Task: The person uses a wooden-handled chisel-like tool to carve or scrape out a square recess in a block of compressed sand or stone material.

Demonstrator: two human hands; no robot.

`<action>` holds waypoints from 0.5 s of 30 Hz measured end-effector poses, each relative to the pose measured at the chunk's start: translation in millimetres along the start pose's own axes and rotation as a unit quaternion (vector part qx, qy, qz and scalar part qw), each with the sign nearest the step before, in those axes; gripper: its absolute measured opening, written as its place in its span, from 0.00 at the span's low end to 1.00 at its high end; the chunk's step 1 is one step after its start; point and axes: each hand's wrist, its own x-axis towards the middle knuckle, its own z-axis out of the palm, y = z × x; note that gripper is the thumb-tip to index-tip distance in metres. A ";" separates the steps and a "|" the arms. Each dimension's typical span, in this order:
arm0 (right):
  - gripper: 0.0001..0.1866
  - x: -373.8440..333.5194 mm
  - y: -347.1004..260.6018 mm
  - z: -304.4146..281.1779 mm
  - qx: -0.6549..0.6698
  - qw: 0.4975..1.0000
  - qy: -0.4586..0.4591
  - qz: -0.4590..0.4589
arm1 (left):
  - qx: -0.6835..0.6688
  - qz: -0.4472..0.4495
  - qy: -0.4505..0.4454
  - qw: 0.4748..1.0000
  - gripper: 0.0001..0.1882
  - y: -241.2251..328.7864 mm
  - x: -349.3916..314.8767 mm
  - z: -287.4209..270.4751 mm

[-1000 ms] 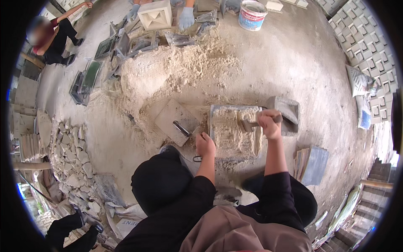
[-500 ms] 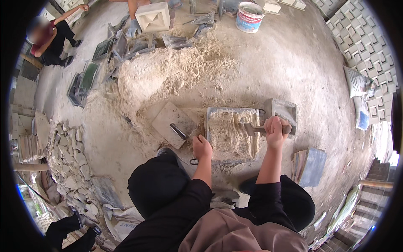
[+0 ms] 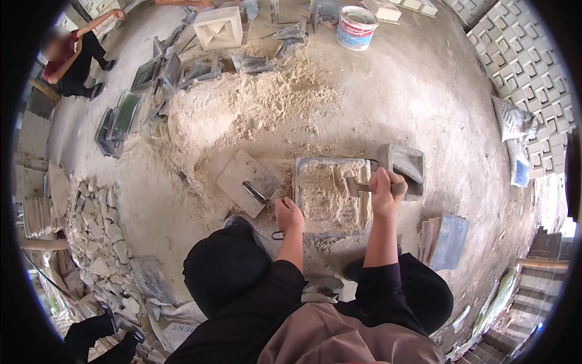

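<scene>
A square mould (image 3: 295,194) packed with pale, crumbly mix (image 3: 330,203) lies on the floor before me. My right hand (image 3: 386,189) is wrapped round the wooden handle of a short tool with a flat metal head (image 3: 356,187). That head rests at the mix's right side. At the mould's left edge my left hand (image 3: 289,215) is closed in a fist; whatever it holds is hidden. A wire loop (image 3: 277,235) shows just below it. Further left lies a square board (image 3: 233,176) with a metal bar handle (image 3: 254,192) on top.
A grey trough-shaped block (image 3: 403,158) stands right of the mould, thin plates (image 3: 447,239) nearer me. Loose mix (image 3: 242,103) spreads ahead, below metal mould parts (image 3: 197,70), a pale block (image 3: 217,27) and a bucket (image 3: 356,29). Rubble (image 3: 100,236) lies left; a person (image 3: 76,54) sits far left.
My right hand and its tool have shifted slightly left over the mix. My left hand stays at the mould's edge. A gloved hand beside the pale block has gone from there.
</scene>
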 end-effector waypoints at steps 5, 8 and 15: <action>0.19 -0.5 1.3 2.2 -0.015 1.000 0.001 0.013 | 0.007 0.015 -0.001 1.000 0.15 -6.1 0.2 1.5; 0.19 -12.3 1.1 -4.4 -0.033 0.999 -0.035 -0.026 | 0.019 0.006 -0.006 1.000 0.16 -13.2 -3.0 -0.4; 0.19 8.4 6.9 4.3 0.002 0.999 -0.023 0.038 | 0.010 0.000 -0.001 1.000 0.16 -6.4 3.1 2.3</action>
